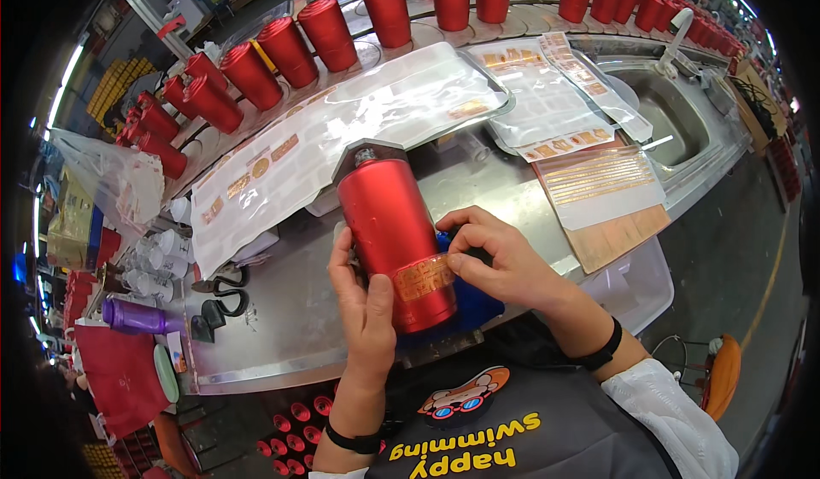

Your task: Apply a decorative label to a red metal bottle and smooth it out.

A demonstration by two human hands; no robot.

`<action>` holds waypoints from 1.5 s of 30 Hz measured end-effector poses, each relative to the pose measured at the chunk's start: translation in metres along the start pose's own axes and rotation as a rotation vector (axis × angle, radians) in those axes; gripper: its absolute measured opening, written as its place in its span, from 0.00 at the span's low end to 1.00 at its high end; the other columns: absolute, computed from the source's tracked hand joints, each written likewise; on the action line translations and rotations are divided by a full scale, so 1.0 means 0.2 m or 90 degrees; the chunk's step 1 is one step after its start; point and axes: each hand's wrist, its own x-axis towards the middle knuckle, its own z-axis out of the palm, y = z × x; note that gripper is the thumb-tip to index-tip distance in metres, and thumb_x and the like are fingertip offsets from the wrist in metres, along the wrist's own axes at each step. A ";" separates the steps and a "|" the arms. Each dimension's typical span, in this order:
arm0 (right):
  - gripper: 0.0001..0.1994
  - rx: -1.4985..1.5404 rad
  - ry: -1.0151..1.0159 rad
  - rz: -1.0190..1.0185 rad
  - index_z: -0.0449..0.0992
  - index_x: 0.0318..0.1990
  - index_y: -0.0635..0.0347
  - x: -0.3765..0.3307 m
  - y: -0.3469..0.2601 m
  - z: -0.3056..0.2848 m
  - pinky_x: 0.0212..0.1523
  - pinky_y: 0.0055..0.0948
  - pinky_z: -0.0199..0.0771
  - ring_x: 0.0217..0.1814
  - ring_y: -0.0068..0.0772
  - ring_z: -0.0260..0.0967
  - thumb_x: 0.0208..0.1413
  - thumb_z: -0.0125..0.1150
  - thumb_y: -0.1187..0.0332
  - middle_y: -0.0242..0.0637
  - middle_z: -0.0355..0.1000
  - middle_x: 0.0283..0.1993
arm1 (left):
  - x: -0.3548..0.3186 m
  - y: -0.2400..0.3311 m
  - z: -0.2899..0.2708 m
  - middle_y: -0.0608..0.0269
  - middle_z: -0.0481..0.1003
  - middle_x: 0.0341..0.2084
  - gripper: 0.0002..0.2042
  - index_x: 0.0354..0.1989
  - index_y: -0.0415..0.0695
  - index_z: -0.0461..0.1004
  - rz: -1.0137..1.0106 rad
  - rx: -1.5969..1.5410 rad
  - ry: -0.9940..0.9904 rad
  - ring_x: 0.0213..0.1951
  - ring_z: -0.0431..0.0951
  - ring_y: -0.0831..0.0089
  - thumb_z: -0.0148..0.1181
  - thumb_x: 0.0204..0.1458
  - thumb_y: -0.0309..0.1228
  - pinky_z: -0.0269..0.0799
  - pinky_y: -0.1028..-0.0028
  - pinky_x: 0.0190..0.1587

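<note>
A glossy red cylindrical bottle (389, 214) lies tilted in front of me, its far end against a grey angled metal holder (366, 153). Around its near part runs a gold patterned decal (420, 277). My left hand (366, 308) curves along the bottle's left side, fingers pressed to it and thumb beside the decal. On the other side, my right hand (500, 257) is curled, with thumb and forefinger pinched at the decal's right edge. Blue cloth or padding (474, 306) shows partly beneath the bottle.
White decal sheets (342, 129) lie across the metal table (290, 325). Beyond it, red bottles (384, 9) line a curved conveyor. To the right are a gold-striped sheet (598, 184) on a board and a sink (675, 112). Black scissors (226, 295) and a purple bottle (132, 315) lie left.
</note>
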 end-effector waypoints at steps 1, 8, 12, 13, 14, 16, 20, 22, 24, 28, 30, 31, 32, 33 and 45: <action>0.06 -0.011 0.008 -0.019 0.73 0.30 0.64 0.00 0.01 0.00 0.42 0.29 0.70 0.45 0.39 0.70 0.53 0.59 0.69 0.45 0.68 0.50 | 0.00 0.00 0.00 0.49 0.52 0.63 0.32 0.67 0.34 0.44 0.001 0.013 -0.010 0.63 0.56 0.65 0.51 0.59 0.33 0.49 0.67 0.65; 0.04 0.010 -0.014 0.046 0.75 0.30 0.62 0.00 -0.01 0.00 0.50 0.29 0.66 0.50 0.35 0.68 0.53 0.59 0.71 0.44 0.68 0.51 | 0.00 0.01 0.02 0.49 0.53 0.63 0.33 0.67 0.35 0.43 0.027 0.106 -0.004 0.62 0.57 0.64 0.52 0.59 0.34 0.51 0.67 0.64; 0.04 0.021 -0.010 0.060 0.74 0.30 0.62 0.00 -0.02 0.01 0.50 0.29 0.66 0.50 0.35 0.68 0.52 0.59 0.71 0.44 0.68 0.51 | 0.00 0.00 0.03 0.49 0.54 0.62 0.35 0.67 0.35 0.43 0.026 0.075 -0.013 0.62 0.57 0.64 0.54 0.57 0.35 0.51 0.66 0.64; 0.05 0.020 -0.006 0.058 0.74 0.30 0.63 0.00 -0.02 0.01 0.50 0.30 0.67 0.50 0.35 0.68 0.52 0.60 0.71 0.44 0.68 0.51 | 0.00 0.00 0.03 0.48 0.54 0.62 0.35 0.67 0.35 0.43 0.022 0.099 -0.006 0.62 0.57 0.63 0.55 0.57 0.35 0.51 0.66 0.64; 0.05 0.020 -0.004 0.058 0.74 0.30 0.63 0.00 -0.02 0.01 0.50 0.30 0.67 0.50 0.35 0.68 0.52 0.60 0.71 0.44 0.68 0.51 | 0.00 0.00 0.03 0.48 0.54 0.62 0.35 0.67 0.35 0.43 0.022 0.100 -0.008 0.62 0.57 0.63 0.55 0.57 0.35 0.51 0.66 0.64; 0.05 0.007 -0.002 0.040 0.74 0.30 0.63 0.00 -0.01 0.01 0.49 0.29 0.67 0.49 0.35 0.69 0.52 0.59 0.71 0.44 0.68 0.51 | 0.00 0.00 0.03 0.48 0.54 0.62 0.36 0.67 0.34 0.44 0.016 0.099 0.002 0.63 0.57 0.63 0.56 0.56 0.34 0.51 0.66 0.65; 0.05 0.014 -0.004 0.041 0.74 0.29 0.63 0.00 -0.01 0.01 0.49 0.29 0.67 0.49 0.35 0.69 0.52 0.59 0.71 0.44 0.68 0.51 | 0.00 0.00 0.02 0.48 0.54 0.62 0.37 0.67 0.34 0.43 0.031 0.108 -0.007 0.63 0.57 0.62 0.57 0.54 0.33 0.51 0.65 0.65; 0.05 0.017 -0.002 0.035 0.74 0.29 0.63 0.00 0.00 0.01 0.48 0.29 0.67 0.48 0.35 0.69 0.52 0.59 0.71 0.44 0.68 0.51 | 0.00 0.00 0.03 0.49 0.53 0.62 0.39 0.68 0.36 0.41 0.019 0.170 -0.022 0.63 0.58 0.64 0.57 0.54 0.34 0.51 0.67 0.65; 0.05 0.020 -0.004 0.037 0.74 0.29 0.63 0.00 -0.01 0.01 0.48 0.29 0.67 0.48 0.35 0.69 0.52 0.60 0.71 0.44 0.68 0.51 | 0.00 0.00 0.03 0.49 0.54 0.62 0.39 0.68 0.36 0.41 0.017 0.155 -0.020 0.63 0.58 0.64 0.57 0.54 0.34 0.51 0.67 0.65; 0.04 0.013 0.001 0.021 0.74 0.29 0.63 0.00 0.00 0.02 0.47 0.29 0.67 0.47 0.34 0.69 0.52 0.60 0.72 0.44 0.68 0.50 | 0.00 0.01 0.03 0.49 0.54 0.62 0.39 0.68 0.36 0.41 0.014 0.133 -0.017 0.62 0.58 0.64 0.57 0.54 0.34 0.52 0.66 0.65; 0.04 0.014 -0.006 0.032 0.74 0.30 0.63 0.00 -0.01 0.01 0.48 0.29 0.68 0.47 0.34 0.69 0.52 0.59 0.72 0.45 0.68 0.51 | 0.00 0.00 0.03 0.50 0.54 0.61 0.39 0.68 0.36 0.41 0.020 0.140 -0.016 0.62 0.58 0.64 0.57 0.54 0.34 0.52 0.66 0.65; 0.04 0.015 -0.013 0.043 0.74 0.30 0.64 0.00 -0.01 0.01 0.48 0.30 0.68 0.48 0.35 0.70 0.52 0.59 0.72 0.45 0.68 0.51 | 0.00 0.00 0.02 0.50 0.54 0.61 0.39 0.68 0.36 0.41 0.026 0.148 -0.016 0.62 0.58 0.64 0.57 0.54 0.34 0.52 0.67 0.65; 0.04 0.015 -0.011 0.044 0.74 0.30 0.64 -0.01 -0.01 0.01 0.48 0.30 0.68 0.48 0.35 0.70 0.52 0.59 0.72 0.45 0.68 0.51 | 0.00 0.00 0.03 0.50 0.54 0.61 0.39 0.68 0.36 0.41 0.027 0.147 -0.018 0.62 0.58 0.64 0.57 0.54 0.34 0.52 0.67 0.65; 0.04 -0.028 0.029 0.014 0.74 0.33 0.64 -0.01 0.01 0.00 0.47 0.29 0.69 0.48 0.35 0.70 0.52 0.59 0.73 0.46 0.68 0.51 | 0.00 0.01 0.04 0.49 0.54 0.62 0.39 0.68 0.36 0.41 0.024 0.146 -0.018 0.62 0.58 0.64 0.57 0.54 0.34 0.52 0.67 0.65; 0.17 0.114 0.159 0.044 0.66 0.55 0.62 -0.08 -0.01 0.13 0.42 0.31 0.72 0.40 0.39 0.73 0.59 0.54 0.68 0.46 0.73 0.40 | 0.00 0.01 0.04 0.45 0.52 0.63 0.38 0.67 0.31 0.41 0.036 0.184 -0.015 0.64 0.55 0.60 0.55 0.55 0.33 0.48 0.64 0.66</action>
